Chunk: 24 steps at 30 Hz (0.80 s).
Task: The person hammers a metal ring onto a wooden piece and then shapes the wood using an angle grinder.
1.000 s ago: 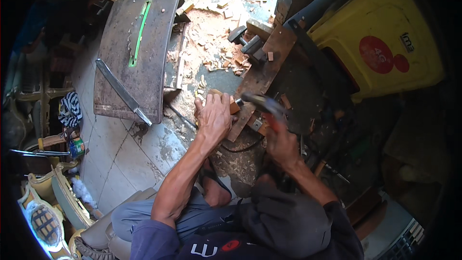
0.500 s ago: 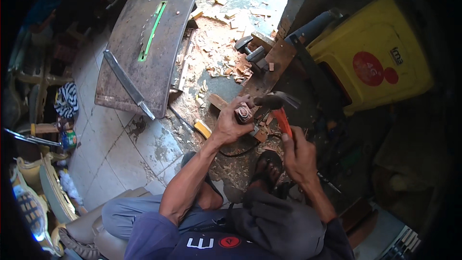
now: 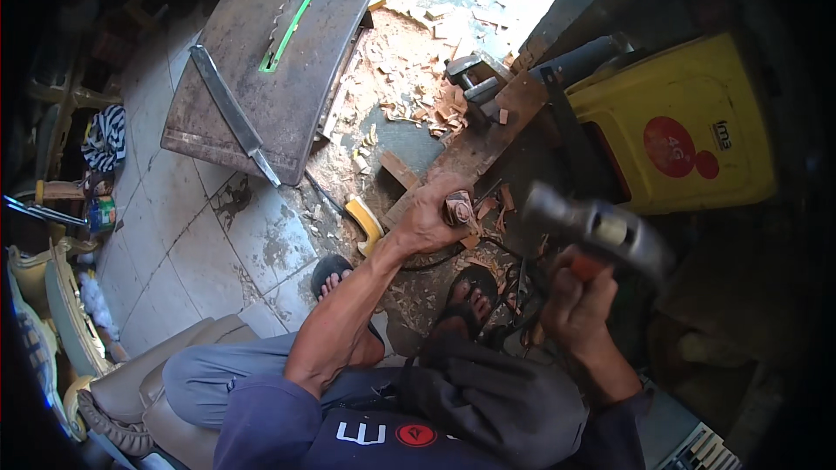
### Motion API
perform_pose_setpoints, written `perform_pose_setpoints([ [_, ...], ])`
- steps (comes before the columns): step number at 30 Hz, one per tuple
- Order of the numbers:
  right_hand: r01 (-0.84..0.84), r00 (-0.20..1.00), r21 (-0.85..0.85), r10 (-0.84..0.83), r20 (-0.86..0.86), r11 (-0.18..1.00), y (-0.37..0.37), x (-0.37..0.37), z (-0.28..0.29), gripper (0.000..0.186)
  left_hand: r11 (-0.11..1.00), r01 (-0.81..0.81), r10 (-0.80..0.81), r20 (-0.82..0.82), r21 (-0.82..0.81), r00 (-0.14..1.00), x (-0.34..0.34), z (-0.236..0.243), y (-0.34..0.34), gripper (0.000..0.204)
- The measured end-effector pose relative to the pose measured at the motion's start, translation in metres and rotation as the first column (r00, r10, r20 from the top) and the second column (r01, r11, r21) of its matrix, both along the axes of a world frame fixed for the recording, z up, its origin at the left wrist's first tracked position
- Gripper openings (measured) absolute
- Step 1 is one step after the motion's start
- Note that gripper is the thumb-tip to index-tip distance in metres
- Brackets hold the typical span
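My left hand [image 3: 427, 222] is closed around an upright wooden piece [image 3: 458, 206] with a battered top end, above a plank [image 3: 505, 126] on the floor. My right hand [image 3: 579, 305] grips the orange handle of a claw hammer [image 3: 601, 231], its head blurred and raised to the right of the wooden piece. A yellow curved object [image 3: 366, 222], its kind unclear, lies just left of my left hand. Wood chips [image 3: 418, 104] surround the plank, and a metal clamp-like part [image 3: 479, 87] sits near its far end.
A steel plate [image 3: 244, 113] with a green slot insert and a loose metal bar [image 3: 231, 109] stands at the left. A yellow plastic chair [image 3: 705, 96] is at the right. My sandalled feet [image 3: 470, 296] are below my hands. Upholstered frames [image 3: 65, 305] line the left edge.
Since half a second ago the hammer has swung back rightward, away from the piece in my left hand, and my right hand moved right and down. The view has shifted slightly.
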State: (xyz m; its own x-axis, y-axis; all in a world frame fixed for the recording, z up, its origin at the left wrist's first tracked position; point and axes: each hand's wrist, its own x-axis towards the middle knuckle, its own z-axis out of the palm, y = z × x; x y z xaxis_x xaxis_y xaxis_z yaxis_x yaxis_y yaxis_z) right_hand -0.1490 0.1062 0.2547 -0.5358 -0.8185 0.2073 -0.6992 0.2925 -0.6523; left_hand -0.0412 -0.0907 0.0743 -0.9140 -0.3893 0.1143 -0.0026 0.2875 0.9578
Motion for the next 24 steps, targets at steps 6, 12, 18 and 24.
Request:
perform_pose_setpoints([
  [6, -0.045, 0.990, 0.283, 0.081, -0.118, 0.958, -0.004, -0.006, 0.004, 0.019, 1.000, -0.013, 0.013, -0.005, -0.016, 1.000, -0.001, 0.014, -0.008, 0.039],
  [12, 0.007, 0.999, 0.476, 0.012, -0.038, 0.879, 0.019, -0.002, -0.042, 0.015, 0.971, -0.069, 0.064, -0.031, -0.227, 0.997, -0.004, 0.019, -0.006, 0.037],
  [18, 0.300, 0.833, 0.327, -0.413, 0.369, 0.896, 0.008, 0.006, -0.077, 0.021, 0.698, -0.014, 0.264, 0.240, -0.716, 0.934, 0.001, 0.037, -0.028, 0.051],
  [24, 0.272, 0.810, 0.133, -0.302, 0.503, 0.953, -0.013, 0.024, -0.072, 0.026, 0.956, -0.292, 0.293, -0.020, 0.034, 0.956, 0.007, 0.009, -0.020, 0.048],
])
